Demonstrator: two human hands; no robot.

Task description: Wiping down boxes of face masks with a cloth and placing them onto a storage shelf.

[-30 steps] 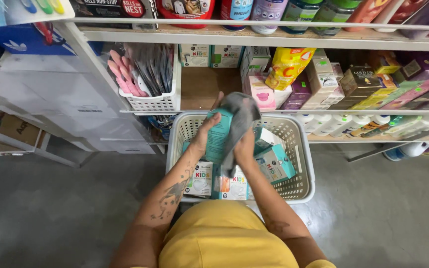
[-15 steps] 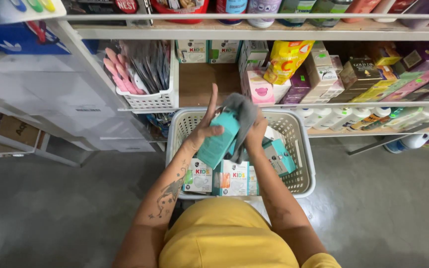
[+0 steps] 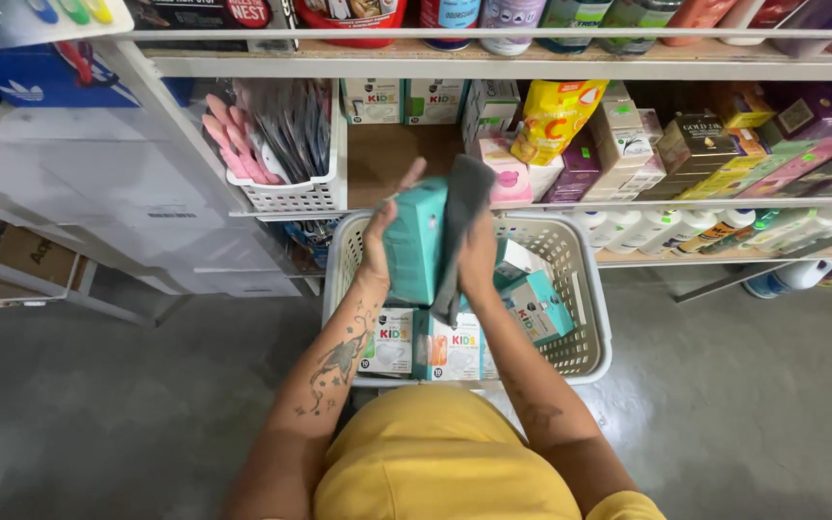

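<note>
My left hand (image 3: pixel 384 234) grips a teal box (image 3: pixel 415 241) and holds it upright above a pale plastic basket (image 3: pixel 589 308). My right hand (image 3: pixel 477 258) presses a grey cloth (image 3: pixel 461 217) against the box's right side, with the cloth draped over its top edge. Several small teal and white boxes (image 3: pixel 455 349) lie inside the basket below my hands. My forearms reach forward from my yellow top (image 3: pixel 445 462).
In front of me stands a shelf unit with a bare brown gap (image 3: pixel 392 154) between a white wire basket of pink and dark items (image 3: pixel 281 144) and boxed goods with a yellow bag (image 3: pixel 553 116). Bottles (image 3: pixel 686 231) line the lower shelf. The floor is grey concrete.
The teal box has been lifted higher out of the basket and turned upright, closer to the shelf. The grey cloth has moved with my right hand onto its side.
</note>
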